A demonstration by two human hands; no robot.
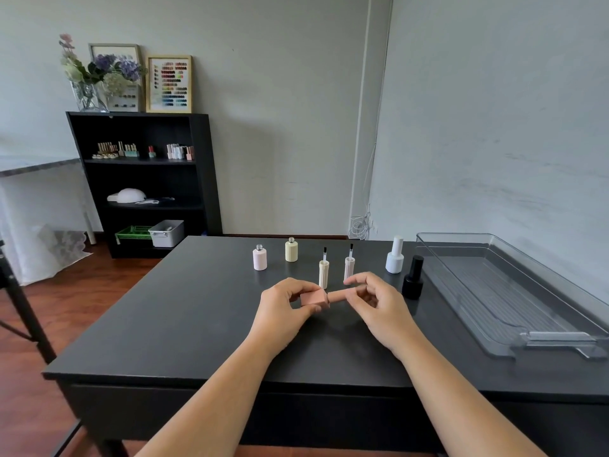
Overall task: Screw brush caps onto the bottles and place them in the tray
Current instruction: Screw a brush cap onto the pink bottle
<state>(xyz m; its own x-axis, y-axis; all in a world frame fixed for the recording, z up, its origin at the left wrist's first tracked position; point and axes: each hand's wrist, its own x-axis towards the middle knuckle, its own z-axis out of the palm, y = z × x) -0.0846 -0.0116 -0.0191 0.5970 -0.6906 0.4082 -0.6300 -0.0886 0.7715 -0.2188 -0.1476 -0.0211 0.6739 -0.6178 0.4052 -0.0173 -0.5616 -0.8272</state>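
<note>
My left hand [286,308] grips a square salmon-pink bottle [313,298] held sideways above the black table [197,324]. My right hand [375,303] pinches the matching salmon-pink cap [344,295], which meets the bottle's neck. Behind them stand an open pale pink bottle [259,257] and an open cream bottle [291,250]. A cream brush cap [323,272] and a pale pink brush cap [349,265] stand upside down, brushes pointing up. A capped white bottle [394,257] and a capped black bottle [413,278] stand to the right, beside the clear plastic tray [543,338].
The tray holds nothing and lies along the table's right side. A black shelf [201,179] with small bottles and bins stands at the back left wall. A black stand leg [26,311] rises at the far left.
</note>
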